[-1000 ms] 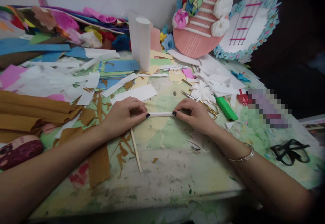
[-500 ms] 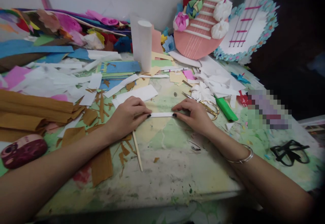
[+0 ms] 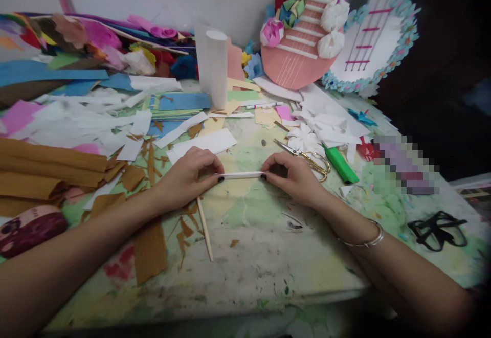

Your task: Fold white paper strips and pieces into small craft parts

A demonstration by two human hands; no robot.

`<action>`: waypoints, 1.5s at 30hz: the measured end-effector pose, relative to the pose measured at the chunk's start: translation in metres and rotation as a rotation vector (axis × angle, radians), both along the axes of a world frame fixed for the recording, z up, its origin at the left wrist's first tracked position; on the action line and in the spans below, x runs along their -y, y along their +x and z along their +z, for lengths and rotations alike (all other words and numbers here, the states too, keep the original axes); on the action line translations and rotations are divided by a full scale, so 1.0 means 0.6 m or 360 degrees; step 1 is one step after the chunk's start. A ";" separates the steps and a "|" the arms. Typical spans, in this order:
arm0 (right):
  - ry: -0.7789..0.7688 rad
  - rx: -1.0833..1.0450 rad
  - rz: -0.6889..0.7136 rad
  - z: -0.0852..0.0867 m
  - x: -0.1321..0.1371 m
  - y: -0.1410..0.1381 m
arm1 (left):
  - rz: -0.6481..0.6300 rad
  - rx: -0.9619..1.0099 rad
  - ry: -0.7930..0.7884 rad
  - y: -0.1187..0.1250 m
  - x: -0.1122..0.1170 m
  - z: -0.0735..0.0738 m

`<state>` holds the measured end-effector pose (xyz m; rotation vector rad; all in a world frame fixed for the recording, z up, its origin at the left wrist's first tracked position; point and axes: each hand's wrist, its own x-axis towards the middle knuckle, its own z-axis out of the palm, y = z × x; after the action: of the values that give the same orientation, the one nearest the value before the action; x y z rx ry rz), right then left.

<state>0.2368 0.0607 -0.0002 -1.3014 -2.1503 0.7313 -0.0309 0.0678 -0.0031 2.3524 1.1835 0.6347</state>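
Stretched level between my two hands is a narrow white paper strip (image 3: 242,175), which looks folded or rolled into a thin band. My left hand (image 3: 195,177) pinches its left end between thumb and fingers. At the other end, my right hand (image 3: 289,177) pinches it the same way. A pale wooden stick (image 3: 205,233) lies on the table below my left hand. Behind that hand lies a flat white piece of paper (image 3: 210,141). Gold-handled scissors (image 3: 314,164) rest just beyond my right hand, beside a white paper flower (image 3: 305,139).
Brown crepe paper (image 3: 49,164) and scraps cover the left side, with a dark red case (image 3: 32,229) in front. A white paper roll (image 3: 217,69) stands at the back. Two paper guitars (image 3: 299,67) lean at back right. A green roll (image 3: 340,164) and black glasses-like frame (image 3: 437,230) lie right.
My left hand has shifted slightly left, so more of the strip shows between my hands. The strip looks narrower and rounder now. The whole view has moved a little.
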 end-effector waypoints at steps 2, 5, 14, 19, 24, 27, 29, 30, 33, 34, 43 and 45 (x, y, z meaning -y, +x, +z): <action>-0.0115 -0.0133 0.0003 -0.001 0.002 0.001 | 0.0063 0.0063 -0.0093 -0.001 0.004 0.005; -0.0223 -0.0304 0.0026 0.001 0.002 0.002 | 0.0130 0.0136 -0.0221 -0.004 0.006 0.009; -0.0053 -0.0005 0.0022 0.004 0.004 -0.005 | 0.0080 -0.0017 -0.0033 -0.001 0.006 0.001; 0.0096 0.0144 0.0050 0.000 0.004 -0.008 | 0.0081 -0.0066 0.0046 0.000 0.006 -0.011; 0.0137 0.0176 0.0023 -0.001 0.004 -0.012 | 0.0048 -0.0094 0.0160 0.007 0.006 -0.007; 0.0212 0.0176 0.0064 -0.004 0.005 -0.015 | -0.0042 -0.0111 0.0264 0.011 0.009 -0.006; 0.0245 0.0176 0.0082 -0.006 0.006 -0.015 | -0.0091 -0.0091 0.0379 0.013 0.013 -0.010; 0.0253 0.0175 0.0084 -0.007 0.006 -0.015 | -0.0122 -0.0076 0.0444 0.014 0.014 -0.012; 0.0249 0.0162 0.0081 -0.005 0.008 -0.015 | -0.0246 -0.0063 0.0640 0.015 0.018 -0.020; 0.0244 0.0156 0.0083 -0.004 0.008 -0.015 | -0.0287 -0.0079 0.0696 0.015 0.018 -0.022; 0.0151 0.0064 0.0072 -0.003 0.005 -0.013 | -0.0314 -0.0364 0.0992 0.019 0.023 -0.022; 0.0128 0.0054 0.0048 -0.004 0.004 -0.014 | -0.0312 -0.0427 0.0997 0.020 0.025 -0.020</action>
<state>0.2285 0.0583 -0.0024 -1.2507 -2.2073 0.6320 -0.0191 0.0526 -0.0153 3.1158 0.9248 0.7137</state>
